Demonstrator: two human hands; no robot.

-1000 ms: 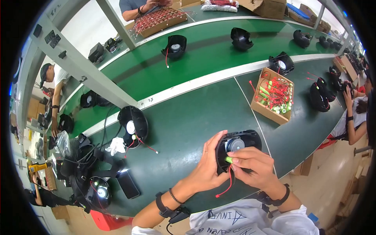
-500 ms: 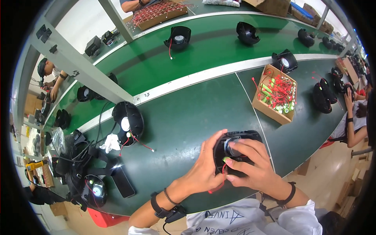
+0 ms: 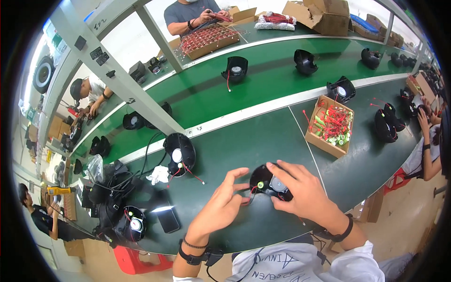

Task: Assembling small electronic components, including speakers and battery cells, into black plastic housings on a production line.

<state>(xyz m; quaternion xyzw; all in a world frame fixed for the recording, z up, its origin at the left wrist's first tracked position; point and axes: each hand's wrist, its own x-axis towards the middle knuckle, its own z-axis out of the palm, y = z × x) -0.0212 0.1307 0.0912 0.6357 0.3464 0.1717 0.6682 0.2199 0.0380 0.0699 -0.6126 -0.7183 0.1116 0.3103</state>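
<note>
1. A black round plastic blower fan with a white hub [image 3: 268,182] is seen just below the centre of the frame, lying on a dark green work table [image 3: 225,141].
2. The fan is covered from the right by the right hand [image 3: 298,190], whose fingers are curled over its top and rim in a grip.
3. The left hand [image 3: 221,204] is held just left of the fan, its fingers partly spread; the thumb and forefinger are pinched toward a thin red wire [image 3: 251,190] at the fan's left edge. Whether the wire is actually held cannot be told.
4. A second black round fan with a red wire [image 3: 179,152] is stood on edge on the table, left of centre, with a crumpled white cloth [image 3: 159,175] just beside it.
5. A dark flat phone [image 3: 167,217] is laid in the lower left, near a tangle of black cables and parts [image 3: 110,188].
6. An open cardboard box of red-wired green parts [image 3: 330,126] is set at the right of the frame, well apart from the hands.
7. More black fans [image 3: 235,69] are spaced along a lighter green conveyor belt [image 3: 282,82] across the upper half.
8. Another person [image 3: 192,14] is seen at the top edge, hands over a cardboard tray of red parts [image 3: 204,40].
</note>
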